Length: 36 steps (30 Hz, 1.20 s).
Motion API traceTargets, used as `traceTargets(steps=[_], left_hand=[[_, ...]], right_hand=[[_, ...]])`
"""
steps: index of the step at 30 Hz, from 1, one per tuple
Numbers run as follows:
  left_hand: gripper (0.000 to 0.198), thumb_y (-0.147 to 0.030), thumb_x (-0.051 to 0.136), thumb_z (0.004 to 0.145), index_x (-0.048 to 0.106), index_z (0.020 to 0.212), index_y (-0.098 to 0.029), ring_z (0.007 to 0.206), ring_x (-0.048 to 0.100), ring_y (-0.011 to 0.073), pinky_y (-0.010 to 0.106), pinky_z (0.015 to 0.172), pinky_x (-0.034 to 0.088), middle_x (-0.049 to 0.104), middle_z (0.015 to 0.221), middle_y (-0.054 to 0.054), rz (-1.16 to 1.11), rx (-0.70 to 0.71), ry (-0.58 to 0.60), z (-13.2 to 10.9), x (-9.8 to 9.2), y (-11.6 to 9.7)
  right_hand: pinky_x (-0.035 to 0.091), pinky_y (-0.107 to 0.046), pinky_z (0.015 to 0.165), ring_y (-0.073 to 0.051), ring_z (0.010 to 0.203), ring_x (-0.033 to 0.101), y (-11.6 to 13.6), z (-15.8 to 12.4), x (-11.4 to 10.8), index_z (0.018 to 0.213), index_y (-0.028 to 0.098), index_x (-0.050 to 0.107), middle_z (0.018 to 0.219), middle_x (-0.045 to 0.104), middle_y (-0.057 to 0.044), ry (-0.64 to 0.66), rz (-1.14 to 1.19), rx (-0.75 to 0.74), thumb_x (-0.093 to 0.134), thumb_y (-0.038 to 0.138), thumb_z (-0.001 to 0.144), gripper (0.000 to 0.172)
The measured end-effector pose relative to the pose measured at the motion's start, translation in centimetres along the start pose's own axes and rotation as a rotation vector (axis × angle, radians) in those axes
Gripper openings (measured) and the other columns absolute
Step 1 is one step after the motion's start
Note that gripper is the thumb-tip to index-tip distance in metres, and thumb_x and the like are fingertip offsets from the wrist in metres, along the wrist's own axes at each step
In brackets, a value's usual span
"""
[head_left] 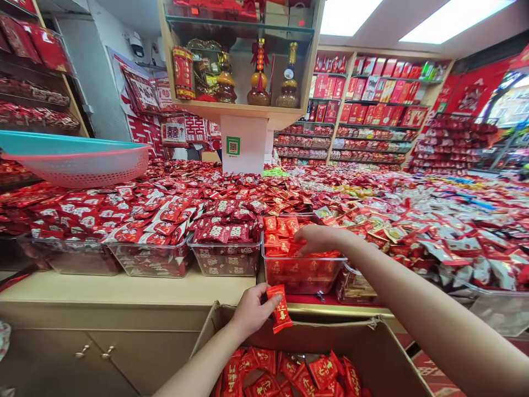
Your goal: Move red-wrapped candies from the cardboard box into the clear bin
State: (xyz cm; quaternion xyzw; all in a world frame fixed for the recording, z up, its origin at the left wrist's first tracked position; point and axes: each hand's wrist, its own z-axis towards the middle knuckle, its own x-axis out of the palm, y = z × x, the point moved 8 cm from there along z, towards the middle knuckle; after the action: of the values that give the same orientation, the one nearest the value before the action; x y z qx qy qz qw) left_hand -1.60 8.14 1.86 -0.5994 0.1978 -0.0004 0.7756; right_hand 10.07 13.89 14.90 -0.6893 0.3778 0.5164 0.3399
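Note:
My left hand [254, 311] pinches one red candy packet [281, 314] with gold characters, holding it tilted above an open cardboard box [397, 353]. More packets of the same kind [303, 380] lie loose inside that box. Reaching in from the right, my right hand [318, 238] is over a clear plastic bin [303, 278] filled with matching red packets [285, 226]. Its bent fingers and thumb close around a packet's edge among the top ones; the fingertips are partly hidden.
Clear bins of wrapped sweets [149, 259] stand along the cream counter [165, 292] at left. Several heaps [413, 220] spread to the right and back. A pink basket [95, 165] rests at left. A display cabinet [243, 113] overhangs the middle.

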Motion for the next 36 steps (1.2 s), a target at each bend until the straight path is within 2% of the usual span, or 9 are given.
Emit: traceTargets(steps=[4,7,9,14,17,20,23,27,36], left_hand=[[0.022,-0.036,0.050,0.071,0.054,0.070,-0.014,0.059,0.047,0.0108,0.020,0.056,0.037,0.053,0.063,-0.001,-0.023,-0.015,0.006,0.0,0.1,0.0],[0.023,-0.036,0.050,0.072,0.054,0.070,-0.014,0.058,0.046,0.0102,0.019,0.055,0.037,0.052,0.062,-0.002,-0.066,-0.020,0.024,-0.2,0.1,-0.3],[0.024,-0.037,0.048,0.073,0.055,0.071,-0.014,0.057,0.046,0.0096,0.019,0.054,0.038,0.051,0.062,-0.002,-0.116,-0.022,0.040,-0.3,0.1,-0.6],[0.027,-0.040,0.047,0.074,0.055,0.070,-0.014,0.043,0.040,0.0059,0.017,0.042,0.034,0.048,0.054,-0.004,-0.172,-0.058,0.010,-0.5,-0.3,-1.1],[0.029,-0.041,0.048,0.073,0.054,0.069,-0.013,0.039,0.039,0.0052,0.016,0.038,0.032,0.049,0.052,-0.004,-0.205,-0.079,0.013,-0.5,0.1,-1.1],[0.030,-0.043,0.046,0.073,0.053,0.074,-0.014,0.041,0.043,0.0067,0.016,0.036,0.033,0.050,0.051,-0.004,-0.283,-0.108,0.015,-0.6,0.4,-0.9],[0.032,-0.038,0.057,0.067,0.053,0.088,-0.015,0.056,0.052,0.0101,0.019,0.047,0.041,0.058,0.067,0.000,-0.357,-0.075,0.078,-0.8,0.9,-1.5],[0.036,-0.030,0.066,0.059,0.056,0.090,-0.014,0.072,0.055,0.0148,0.025,0.067,0.043,0.062,0.081,0.004,-0.303,-0.068,0.197,-1.0,1.7,-1.5],[0.033,-0.034,0.061,0.064,0.057,0.091,-0.014,0.075,0.055,0.0158,0.025,0.067,0.043,0.062,0.085,0.005,-0.182,-0.046,0.212,-0.9,1.7,-1.9]], right_hand=[[0.040,-0.027,0.068,-0.023,0.087,0.053,-0.6,-0.9,-1.0,0.097,0.016,0.058,0.099,0.058,-0.009,-0.078,0.053,0.012,0.058,0.030,0.064,0.036],[0.038,-0.028,0.074,-0.020,0.087,0.052,0.7,-3.4,-2.8,0.087,0.016,0.061,0.091,0.061,-0.008,-0.360,0.127,-0.055,0.053,0.025,0.069,0.022],[0.039,-0.026,0.070,-0.017,0.079,0.054,1.8,-5.7,-2.4,0.081,0.016,0.061,0.082,0.062,-0.005,-0.518,0.278,-0.084,0.048,0.024,0.073,0.017],[0.042,-0.024,0.058,-0.015,0.065,0.057,4.2,-7.0,6.9,0.093,0.018,0.056,0.078,0.063,-0.004,-0.390,0.797,-0.022,0.053,0.031,0.071,0.026],[0.044,-0.026,0.061,-0.016,0.071,0.058,5.9,-5.6,11.5,0.103,0.015,0.049,0.084,0.062,-0.006,-0.293,1.132,-0.128,0.058,0.033,0.067,0.042],[0.044,-0.028,0.070,-0.016,0.078,0.056,6.9,-4.6,12.7,0.093,0.016,0.051,0.085,0.060,-0.004,-0.266,1.408,-0.292,0.058,0.034,0.068,0.031],[0.044,-0.029,0.071,-0.016,0.079,0.056,6.1,-4.4,12.5,0.089,0.016,0.050,0.085,0.060,-0.004,-0.311,1.564,-0.274,0.060,0.034,0.067,0.031],[0.044,-0.031,0.073,-0.018,0.081,0.056,5.2,-4.7,12.3,0.088,0.015,0.052,0.084,0.060,-0.005,-0.363,1.551,-0.237,0.062,0.036,0.065,0.033],[0.044,-0.025,0.065,-0.015,0.074,0.054,4.9,-5.2,12.0,0.087,0.016,0.052,0.080,0.059,-0.003,-0.492,1.263,-0.170,0.057,0.030,0.069,0.023]])
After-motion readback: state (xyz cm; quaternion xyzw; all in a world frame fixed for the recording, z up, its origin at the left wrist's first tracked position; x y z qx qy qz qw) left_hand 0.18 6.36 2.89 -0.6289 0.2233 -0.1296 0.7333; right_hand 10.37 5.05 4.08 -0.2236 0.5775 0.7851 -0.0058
